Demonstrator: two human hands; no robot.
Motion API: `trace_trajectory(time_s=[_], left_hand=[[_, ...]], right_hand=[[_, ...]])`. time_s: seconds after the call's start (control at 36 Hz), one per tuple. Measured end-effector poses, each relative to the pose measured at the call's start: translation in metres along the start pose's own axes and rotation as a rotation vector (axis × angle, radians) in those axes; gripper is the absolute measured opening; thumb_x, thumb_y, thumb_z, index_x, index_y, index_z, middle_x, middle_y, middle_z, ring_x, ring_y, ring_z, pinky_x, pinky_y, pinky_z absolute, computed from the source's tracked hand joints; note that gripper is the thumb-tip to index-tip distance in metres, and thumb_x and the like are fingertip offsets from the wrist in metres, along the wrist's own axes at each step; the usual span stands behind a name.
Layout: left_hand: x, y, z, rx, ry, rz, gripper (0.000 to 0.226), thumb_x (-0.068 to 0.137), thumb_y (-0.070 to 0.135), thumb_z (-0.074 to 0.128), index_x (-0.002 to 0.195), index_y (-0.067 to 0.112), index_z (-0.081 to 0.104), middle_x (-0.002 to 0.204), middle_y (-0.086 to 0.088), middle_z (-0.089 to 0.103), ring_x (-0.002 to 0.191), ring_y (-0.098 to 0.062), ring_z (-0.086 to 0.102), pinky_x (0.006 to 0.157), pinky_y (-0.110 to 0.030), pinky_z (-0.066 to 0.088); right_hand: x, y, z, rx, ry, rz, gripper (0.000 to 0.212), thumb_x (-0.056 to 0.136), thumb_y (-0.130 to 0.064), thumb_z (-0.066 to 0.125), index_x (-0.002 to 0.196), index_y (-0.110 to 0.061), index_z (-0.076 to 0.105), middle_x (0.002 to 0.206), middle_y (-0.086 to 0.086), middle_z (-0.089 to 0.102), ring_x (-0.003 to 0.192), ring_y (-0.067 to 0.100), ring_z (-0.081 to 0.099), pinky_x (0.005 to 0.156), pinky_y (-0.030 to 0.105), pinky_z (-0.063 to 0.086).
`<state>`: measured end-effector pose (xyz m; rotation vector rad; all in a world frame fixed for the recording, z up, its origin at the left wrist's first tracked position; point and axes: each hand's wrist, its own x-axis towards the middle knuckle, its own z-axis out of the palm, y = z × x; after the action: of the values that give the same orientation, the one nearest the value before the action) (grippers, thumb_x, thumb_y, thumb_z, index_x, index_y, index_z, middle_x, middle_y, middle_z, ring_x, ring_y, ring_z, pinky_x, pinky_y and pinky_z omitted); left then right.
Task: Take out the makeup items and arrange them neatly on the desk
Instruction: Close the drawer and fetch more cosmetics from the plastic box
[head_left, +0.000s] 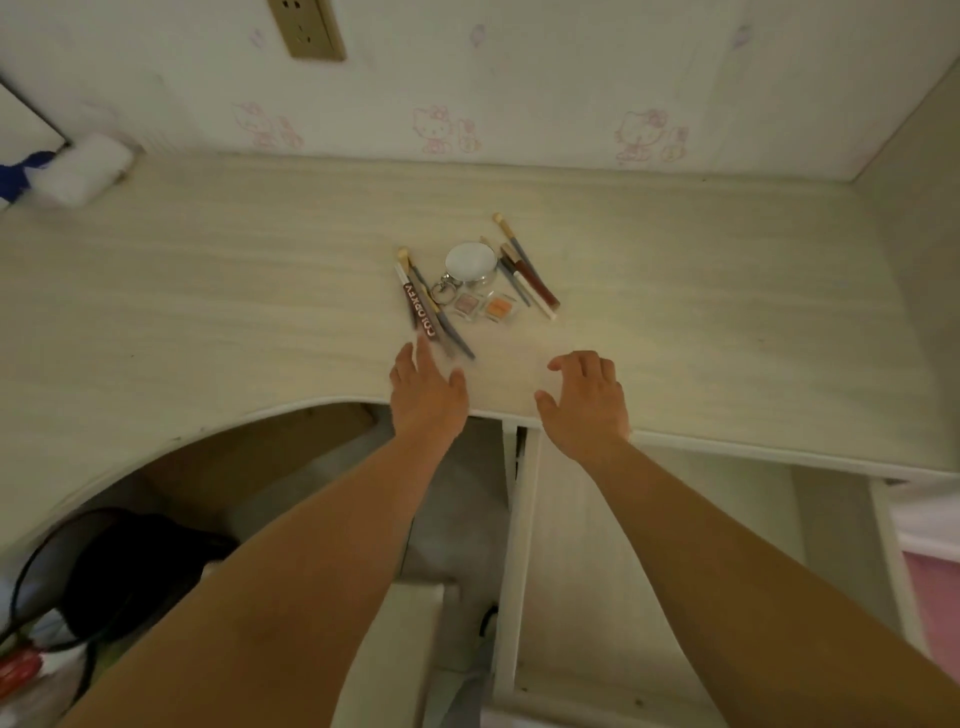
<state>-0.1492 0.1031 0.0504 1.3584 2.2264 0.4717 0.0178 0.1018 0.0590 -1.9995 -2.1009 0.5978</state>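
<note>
Head view: the pale worktop (208, 291) carries the makeup items in one cluster near its front edge. Left hand (426, 389) and right hand (584, 397) lie flat just before them, each grip apart, empty. A round jar (470, 262) sits centre, brushes (524, 267) right, a lettered tube (418, 306) left, two small compacts (483, 306) between.

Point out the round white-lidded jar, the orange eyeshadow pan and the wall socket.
round white-lidded jar (471, 261): head view, middle of its lid.
orange eyeshadow pan (500, 306): head view, on the orange powder.
wall socket (306, 27): head view, middle of its faceplate.
</note>
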Motion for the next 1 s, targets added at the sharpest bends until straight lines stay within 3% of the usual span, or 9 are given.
trace_trajectory(time_s=[0.14, 0.22, 0.33, 0.42, 0.58, 0.78, 0.89, 1.0], left_hand=[[-0.07, 0.005, 0.015, 0.004, 0.013, 0.132, 0.054, 0.095, 0.022, 0.048, 0.144, 0.016, 0.027, 0.148, -0.005, 0.025, 0.136, -0.024, 0.027, 0.107, -0.037, 0.033], [-0.116, 0.006, 0.033, -0.019, -0.117, 0.22, 0.036, 0.095, 0.02, 0.046, 0.131, 0.019, 0.047, 0.133, -0.004, 0.045, 0.112, -0.02, 0.053, 0.089, -0.031, 0.046], [-0.176, -0.001, 0.062, 0.074, -0.248, 0.283, 0.024, 0.095, 0.022, 0.044, 0.111, 0.028, 0.062, 0.114, 0.008, 0.062, 0.093, -0.01, 0.06, 0.079, -0.023, 0.048], [-0.211, -0.004, 0.076, 0.143, -0.325, 0.304, 0.021, 0.092, 0.019, 0.047, 0.101, 0.029, 0.062, 0.108, 0.009, 0.065, 0.09, -0.01, 0.06, 0.079, -0.025, 0.05], [-0.264, -0.013, 0.096, 0.241, -0.482, 0.355, 0.022, 0.092, 0.019, 0.048, 0.104, 0.027, 0.064, 0.109, 0.008, 0.064, 0.096, -0.014, 0.061, 0.082, -0.027, 0.05], [-0.294, -0.026, 0.113, 0.305, -0.559, 0.409, 0.021, 0.092, 0.033, 0.051, 0.103, 0.024, 0.066, 0.104, 0.006, 0.062, 0.096, -0.014, 0.059, 0.081, -0.026, 0.045], [-0.305, -0.029, 0.121, 0.408, -0.662, 0.377, 0.031, 0.088, 0.049, 0.054, 0.1, 0.023, 0.066, 0.104, 0.003, 0.061, 0.097, -0.017, 0.057, 0.083, -0.031, 0.045], [-0.315, -0.031, 0.125, 0.486, -0.693, 0.429, 0.028, 0.087, 0.046, 0.057, 0.1, 0.022, 0.064, 0.107, 0.002, 0.057, 0.099, -0.018, 0.056, 0.082, -0.03, 0.043]], right_hand=[[-0.059, 0.032, 0.002, 0.053, 0.001, 0.001, 0.039, 0.093, -0.031, 0.049, 0.129, -0.019, 0.044, 0.133, 0.002, 0.041, 0.125, 0.022, 0.034, 0.103, 0.031, 0.031], [-0.098, 0.055, 0.004, 0.056, 0.006, 0.013, 0.037, 0.092, -0.029, 0.049, 0.127, -0.019, 0.047, 0.131, 0.002, 0.043, 0.125, 0.022, 0.035, 0.102, 0.032, 0.031], [-0.147, 0.09, 0.003, 0.008, -0.014, 0.006, 0.034, 0.093, -0.028, 0.047, 0.126, -0.021, 0.048, 0.129, 0.0, 0.046, 0.122, 0.021, 0.038, 0.098, 0.031, 0.033], [-0.178, 0.116, 0.003, -0.037, -0.045, -0.019, 0.03, 0.094, -0.029, 0.044, 0.122, -0.022, 0.051, 0.125, -0.001, 0.052, 0.118, 0.02, 0.042, 0.096, 0.03, 0.035], [-0.237, 0.161, 0.009, -0.093, -0.154, -0.027, 0.028, 0.097, -0.031, 0.038, 0.12, -0.025, 0.054, 0.119, -0.004, 0.057, 0.113, 0.016, 0.045, 0.095, 0.028, 0.038], [-0.279, 0.185, 0.019, -0.038, -0.317, 0.065, 0.031, 0.098, -0.032, 0.034, 0.115, -0.022, 0.058, 0.113, 0.0, 0.057, 0.104, 0.017, 0.051, 0.087, 0.029, 0.046], [-0.294, 0.188, 0.024, 0.008, -0.384, 0.097, 0.032, 0.097, -0.033, 0.037, 0.111, -0.017, 0.062, 0.113, 0.004, 0.055, 0.106, 0.019, 0.05, 0.087, 0.031, 0.047], [-0.305, 0.192, 0.028, -0.051, -0.414, 0.046, 0.03, 0.095, -0.038, 0.044, 0.11, -0.02, 0.063, 0.116, 0.001, 0.05, 0.113, 0.018, 0.044, 0.09, 0.029, 0.045]])
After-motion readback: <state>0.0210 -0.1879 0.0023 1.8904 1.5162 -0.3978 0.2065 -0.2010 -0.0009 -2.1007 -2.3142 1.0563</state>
